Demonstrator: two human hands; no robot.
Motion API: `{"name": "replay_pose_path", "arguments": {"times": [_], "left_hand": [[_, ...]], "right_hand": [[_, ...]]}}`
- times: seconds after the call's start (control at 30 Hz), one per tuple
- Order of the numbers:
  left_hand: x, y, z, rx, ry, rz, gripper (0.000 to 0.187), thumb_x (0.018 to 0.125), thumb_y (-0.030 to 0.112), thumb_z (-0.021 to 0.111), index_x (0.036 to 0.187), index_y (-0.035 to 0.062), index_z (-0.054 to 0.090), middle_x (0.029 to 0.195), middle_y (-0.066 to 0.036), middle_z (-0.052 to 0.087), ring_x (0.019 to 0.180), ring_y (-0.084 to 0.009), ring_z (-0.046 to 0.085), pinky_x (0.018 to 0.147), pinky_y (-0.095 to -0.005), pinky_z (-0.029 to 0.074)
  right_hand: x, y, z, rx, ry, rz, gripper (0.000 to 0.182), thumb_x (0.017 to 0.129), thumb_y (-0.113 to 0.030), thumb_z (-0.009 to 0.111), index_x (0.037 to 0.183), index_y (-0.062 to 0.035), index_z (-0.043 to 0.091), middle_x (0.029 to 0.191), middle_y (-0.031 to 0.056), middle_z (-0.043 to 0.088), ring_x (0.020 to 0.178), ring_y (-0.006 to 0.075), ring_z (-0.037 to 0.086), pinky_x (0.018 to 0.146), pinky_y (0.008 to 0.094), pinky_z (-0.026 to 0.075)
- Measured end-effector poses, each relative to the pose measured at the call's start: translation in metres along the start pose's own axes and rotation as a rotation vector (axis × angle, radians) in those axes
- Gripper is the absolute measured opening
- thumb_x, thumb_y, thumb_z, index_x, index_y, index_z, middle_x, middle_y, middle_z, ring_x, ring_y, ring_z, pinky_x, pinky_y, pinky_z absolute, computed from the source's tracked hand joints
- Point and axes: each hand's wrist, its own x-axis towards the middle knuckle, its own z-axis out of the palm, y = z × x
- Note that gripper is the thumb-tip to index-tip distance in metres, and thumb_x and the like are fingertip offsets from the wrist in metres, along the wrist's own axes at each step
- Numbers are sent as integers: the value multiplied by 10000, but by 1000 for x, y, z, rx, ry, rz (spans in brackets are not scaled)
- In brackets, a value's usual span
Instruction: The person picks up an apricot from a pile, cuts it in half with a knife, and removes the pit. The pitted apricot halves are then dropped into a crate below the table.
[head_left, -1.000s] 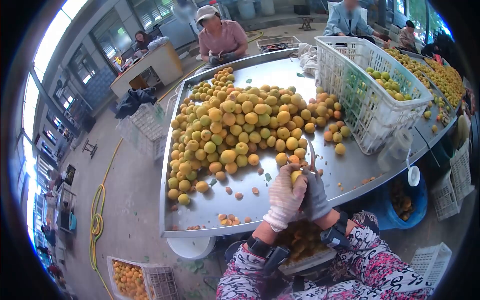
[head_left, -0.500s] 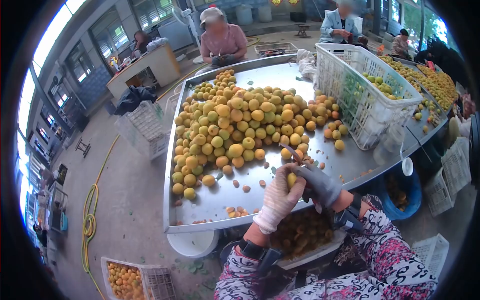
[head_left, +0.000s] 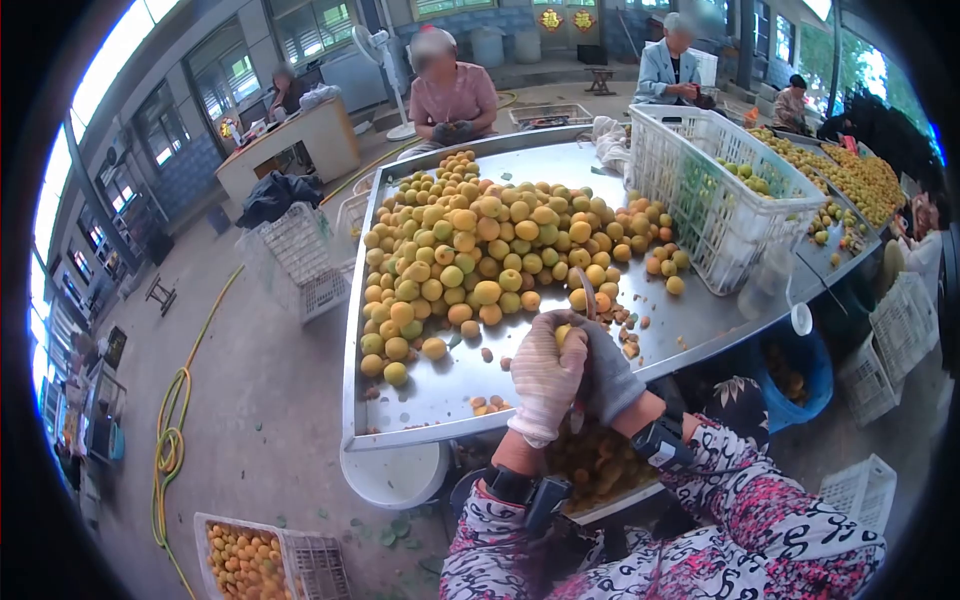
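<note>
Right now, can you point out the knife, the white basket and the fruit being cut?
knife (head_left: pixel 588 294), head view, on the blade above the hands.
white basket (head_left: pixel 700 200), head view, on its near side wall.
fruit being cut (head_left: pixel 563 334), head view, on its yellow skin showing between the gloved fingers.

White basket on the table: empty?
No. The white basket holds a layer of green-yellow fruit, visible through its open top and mesh walls.
</note>
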Motion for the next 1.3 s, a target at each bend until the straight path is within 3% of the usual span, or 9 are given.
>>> {"name": "replay_pose_path", "arguments": {"times": [0.1,0.2,0.3,0.37,0.47,0.6,0.63,0.73,1.3], "left_hand": [[4,1,13,31,-13,-65,204,864,103,534,1046,15,559,790,-18,582,679,-68,521,622,-219,450],[21,-1,27,-498,60,-296,203,884,91,494,1057,4,553,950,-60,553,835,-77,495,785,-212,415],[39,-27,30,-885,57,-359,275,908,197,485,1094,1,534,895,-51,560,704,-119,513,639,-245,457],[47,-44,28,-1116,-80,-540,443,904,400,462,1129,24,531,727,-31,538,515,-130,464,458,-281,426],[50,-39,34,-1289,-131,-677,497,877,480,468,1145,68,542,654,-23,491,462,-118,390,450,-269,391],[52,-47,43,-1201,-175,-624,505,879,486,456,1137,63,549,639,-21,481,454,-113,367,471,-265,368],[53,-46,44,-1187,-164,-639,526,883,496,447,1124,40,552,611,-27,472,465,-123,378,492,-284,367],[53,-45,48,-1046,-116,-620,542,895,501,423,1114,27,569,604,-25,471,470,-111,370,506,-276,334],[51,-80,51,-1165,-9,-852,444,907,374,478,1151,9,548,972,-142,580,660,-202,580,647,-349,460]], "right_hand": [[-9,-4,-1,-380,20,-470,236,874,-335,559,966,-118,577,829,1,577,713,114,579,581,257,482],[-7,-29,-1,34,200,-195,232,865,-337,582,909,-110,565,751,10,575,623,122,572,524,247,460],[-2,-64,-12,-103,-23,-48,260,868,-354,582,879,-96,544,600,11,528,398,106,463,389,238,376],[11,-82,-34,-88,-202,65,270,884,-344,560,914,-76,540,633,22,545,405,98,455,375,237,360],[20,-106,-55,-212,-291,165,290,895,-333,542,973,-53,544,662,35,555,427,97,467,387,238,372],[15,-123,-62,-517,-274,205,308,906,-312,524,1052,-41,548,703,55,565,448,107,499,411,226,405],[25,-107,-85,-730,-471,-186,313,902,-300,539,1063,-31,561,732,47,576,540,111,557,473,222,445],[24,-106,-90,-646,-285,323,352,873,-290,598,1080,-6,583,790,3,581,726,79,565,608,228,463],[29,-85,-109,-814,-499,275,380,843,-310,625,1089,-21,611,923,42,642,851,98,595,762,236,476]]}}
